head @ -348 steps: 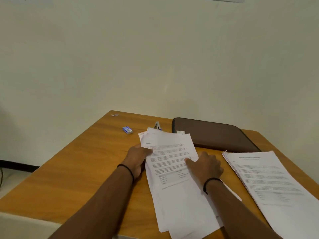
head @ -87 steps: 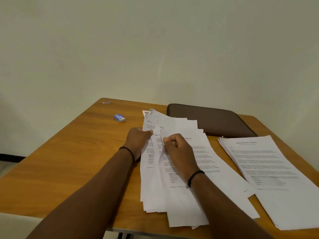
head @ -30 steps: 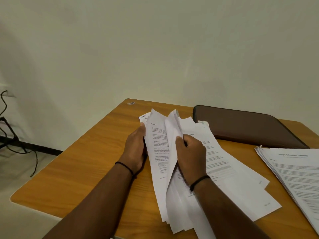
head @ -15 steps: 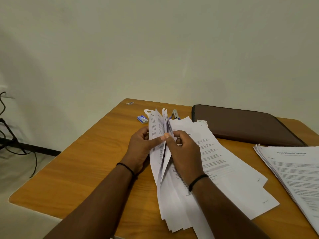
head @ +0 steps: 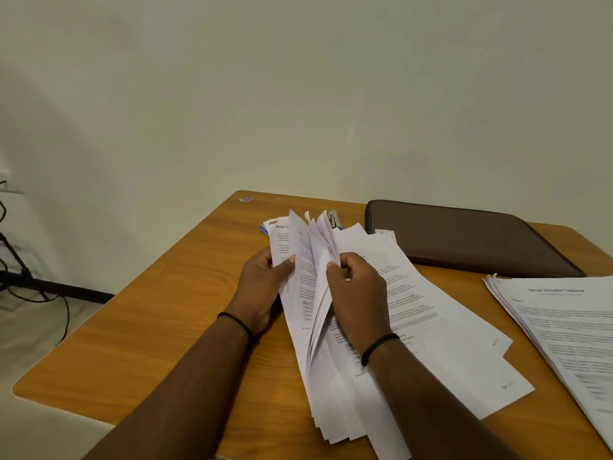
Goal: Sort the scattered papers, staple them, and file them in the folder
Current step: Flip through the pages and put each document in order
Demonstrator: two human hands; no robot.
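A loose pile of printed white papers [head: 431,327] lies spread across the middle of the wooden table [head: 149,327]. My left hand [head: 262,287] grips the left sheets of the pile, thumb on top. My right hand [head: 358,293] pinches several raised sheets [head: 315,260] that stand fanned upright between both hands. A neater stack of papers [head: 564,327] lies at the right. The closed brown folder [head: 464,240] rests at the back. The stapler [head: 334,219] peeks out behind the raised sheets.
A small blue staple box [head: 264,229] is mostly hidden behind the papers' top left corner. A small scrap [head: 246,199] lies at the table's far corner. The wall stands close behind. Black cables [head: 20,277] hang over the floor at left.
Over the last second both hands lifted the tops of several sheets and fanned them upright. The left thumb shifted left onto the outer sheets. The staple box is now mostly covered.
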